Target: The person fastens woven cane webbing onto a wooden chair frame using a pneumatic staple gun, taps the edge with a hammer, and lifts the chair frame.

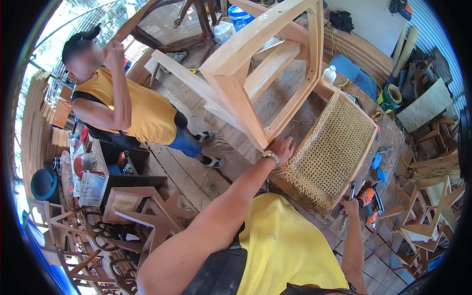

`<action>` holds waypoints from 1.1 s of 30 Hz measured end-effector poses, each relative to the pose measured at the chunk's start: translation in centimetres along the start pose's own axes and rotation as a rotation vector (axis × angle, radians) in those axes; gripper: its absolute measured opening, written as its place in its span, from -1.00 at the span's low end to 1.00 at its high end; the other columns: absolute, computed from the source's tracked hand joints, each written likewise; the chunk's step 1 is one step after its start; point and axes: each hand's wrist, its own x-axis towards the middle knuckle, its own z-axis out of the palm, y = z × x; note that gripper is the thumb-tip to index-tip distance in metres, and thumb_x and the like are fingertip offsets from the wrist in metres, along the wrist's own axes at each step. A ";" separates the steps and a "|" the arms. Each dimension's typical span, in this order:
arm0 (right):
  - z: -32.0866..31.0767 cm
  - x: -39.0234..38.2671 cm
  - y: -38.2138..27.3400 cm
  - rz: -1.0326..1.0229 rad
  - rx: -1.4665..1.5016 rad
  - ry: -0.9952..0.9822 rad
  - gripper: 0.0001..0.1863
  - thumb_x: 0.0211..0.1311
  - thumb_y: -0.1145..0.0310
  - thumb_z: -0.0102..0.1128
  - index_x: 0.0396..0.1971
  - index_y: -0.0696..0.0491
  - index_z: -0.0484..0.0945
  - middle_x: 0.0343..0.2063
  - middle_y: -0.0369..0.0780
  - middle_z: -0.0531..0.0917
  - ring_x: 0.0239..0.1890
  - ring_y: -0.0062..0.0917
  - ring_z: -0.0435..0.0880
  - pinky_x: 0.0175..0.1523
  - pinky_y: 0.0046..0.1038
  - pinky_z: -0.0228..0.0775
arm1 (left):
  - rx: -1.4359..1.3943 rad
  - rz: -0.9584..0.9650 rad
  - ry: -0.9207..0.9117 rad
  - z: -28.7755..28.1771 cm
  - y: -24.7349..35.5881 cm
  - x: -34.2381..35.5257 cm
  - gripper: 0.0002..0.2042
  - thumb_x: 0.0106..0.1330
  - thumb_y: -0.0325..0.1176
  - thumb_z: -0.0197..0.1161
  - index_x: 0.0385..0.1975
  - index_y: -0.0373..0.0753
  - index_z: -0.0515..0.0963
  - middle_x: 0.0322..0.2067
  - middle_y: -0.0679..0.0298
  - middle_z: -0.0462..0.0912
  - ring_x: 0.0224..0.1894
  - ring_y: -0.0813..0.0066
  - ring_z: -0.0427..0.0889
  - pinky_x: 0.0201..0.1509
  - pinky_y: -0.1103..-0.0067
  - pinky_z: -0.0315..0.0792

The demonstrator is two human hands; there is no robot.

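A wooden chair frame rests on its side on a worktable, joined to a seat covered with woven cane. Loose cane ends fringe the seat's near edge. My left hand, with a watch at the wrist, grips the frame by the seat's left corner, fingers curled over the wood. At the seat's near right corner, my right hand is closed around a hand tool. A dark metal end shows above that fist and a light handle below; its exact kind is unclear.
An orange cordless drill lies right of my right hand, beside blue pieces. A white bottle stands beyond the seat. A co-worker in a yellow top stands at left. Chair parts crowd the right; finished-looking chairs fill the lower left.
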 end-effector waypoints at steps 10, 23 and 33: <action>0.0 -0.4 -0.3 0.004 0.012 0.001 -0.64 0.13 0.28 0.33 -0.59 0.26 0.43 -0.77 -0.16 0.47 -0.77 -0.39 0.54 -0.70 -0.34 0.42 | 0.023 0.054 0.065 0.3 -0.4 -0.1 -0.75 0.37 -0.18 -0.01 -0.38 -0.27 0.41 -0.56 -0.06 0.60 -0.46 -0.03 0.62 -0.36 0.20 0.50; 0.2 0.4 0.3 0.024 -0.018 0.016 -0.66 0.12 0.25 0.33 -0.52 0.25 0.50 -0.75 -0.16 0.52 -0.75 -0.41 0.58 -0.67 -0.37 0.45 | 0.044 0.024 0.028 0.1 0.0 0.0 -0.74 0.36 -0.18 -0.01 -0.37 -0.27 0.40 -0.54 -0.05 0.60 -0.45 -0.03 0.62 -0.34 0.20 0.51; 0.9 0.6 1.0 -0.041 -0.002 0.071 -0.63 0.11 0.22 0.31 -0.50 0.27 0.45 -0.73 -0.14 0.53 -0.77 -0.42 0.56 -0.68 -0.38 0.41 | 0.034 0.035 0.041 0.3 -0.1 -0.1 -0.76 0.35 -0.19 0.01 -0.36 -0.26 0.41 -0.53 -0.05 0.61 -0.44 -0.03 0.62 -0.32 0.20 0.50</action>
